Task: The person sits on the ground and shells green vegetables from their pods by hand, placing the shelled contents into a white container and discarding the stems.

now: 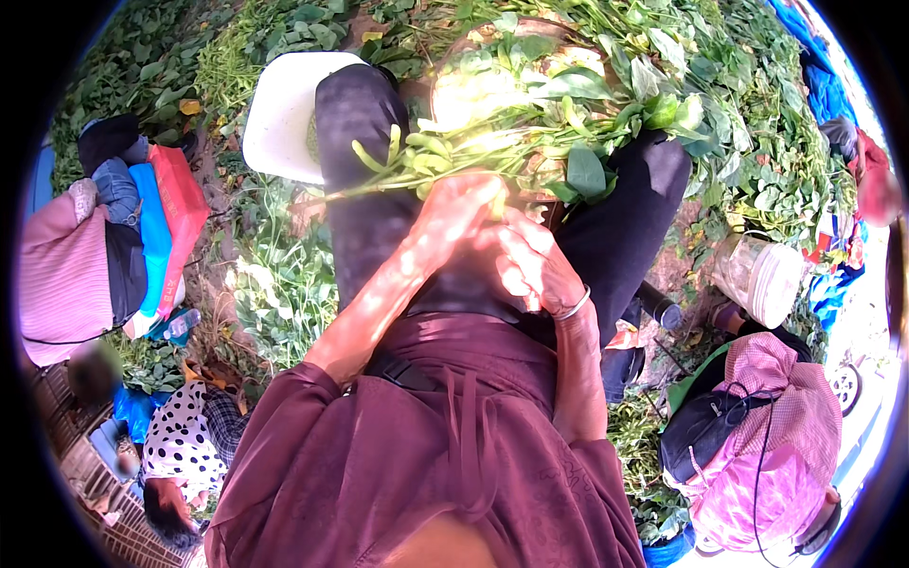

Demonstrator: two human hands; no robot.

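Observation:
My left hand (460, 206), on the left of the view, is closed around the stems of leafy green bean plants (490, 145) that lie across my knees. Green pods (429, 153) hang on the stems just above it. Close beside it on the right, my right hand (529, 259) has curled fingers, with a thin bangle at the wrist; its fingertips are near a pale green pod (497, 206). Glare hides whether they grip it. Beyond the plants, between my knees, stands a round container (534, 28) with leaves over it, partly washed out by sunlight.
A white plastic basin (280, 121) stands by my left knee, partly hidden. Heaps of bean plants (738, 142) cover the ground ahead. A white bucket (760, 277) lies to the right, near a dark cylinder (660, 305). Several other people sit at both sides.

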